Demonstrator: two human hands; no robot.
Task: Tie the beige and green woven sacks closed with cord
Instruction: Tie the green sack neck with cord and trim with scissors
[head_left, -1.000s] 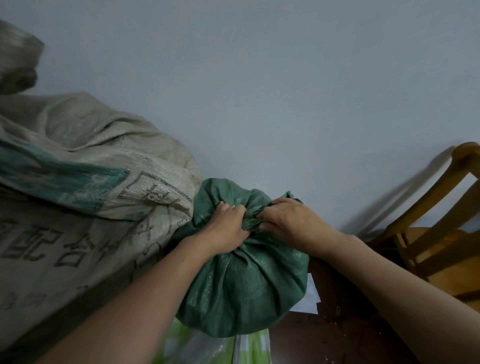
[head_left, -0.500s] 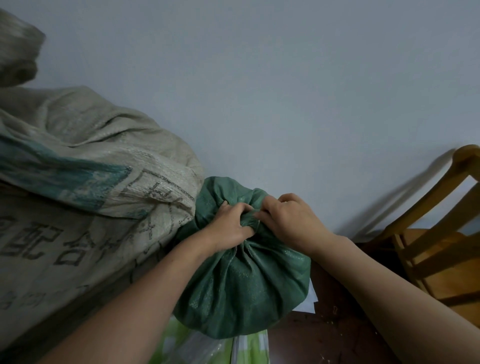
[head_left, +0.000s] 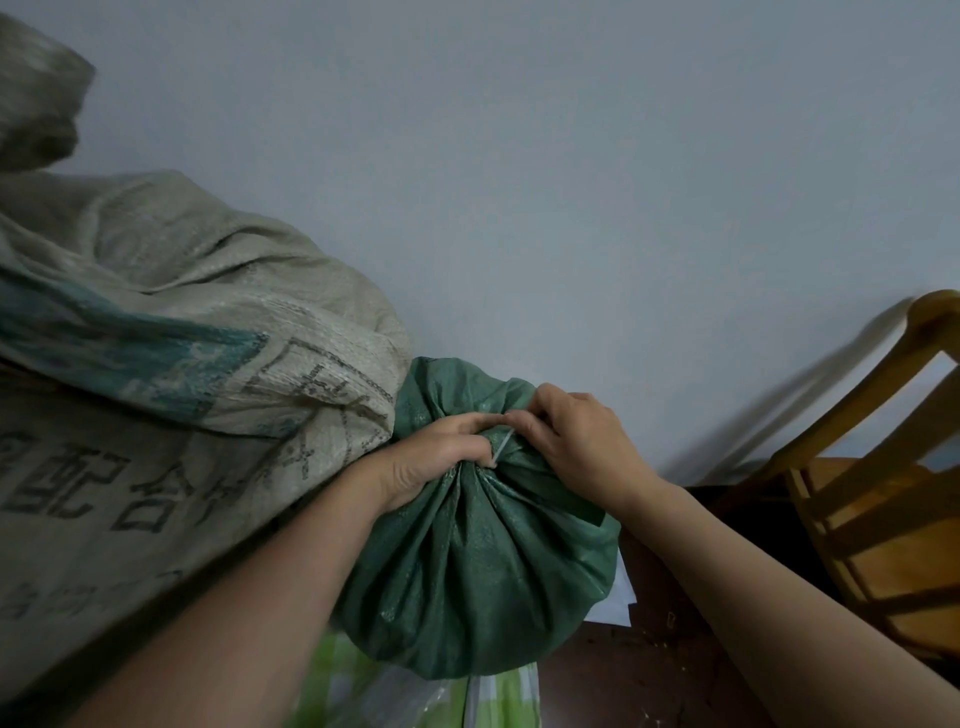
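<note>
A full green woven sack (head_left: 483, 566) stands in front of me against a pale wall, its mouth gathered into a bunch. My left hand (head_left: 434, 457) grips the gathered neck from the left. My right hand (head_left: 576, 441) rests on the neck from the right and pinches a thin pale cord (head_left: 503, 446) that runs down between the two hands. To the left lies a large beige woven sack (head_left: 171, 374) with teal print and dark lettering; its mouth is outside the view.
A wooden chair (head_left: 878, 499) stands at the right, close to the green sack. Under the sack lie a green-and-white checked plastic bag (head_left: 493, 699) and a white sheet (head_left: 618, 597) on the dark brown floor (head_left: 639, 670).
A short stretch of pale cord now shows between my hands. My right hand has shifted up over the gathered neck and pinches it; my left hand keeps its grip.
</note>
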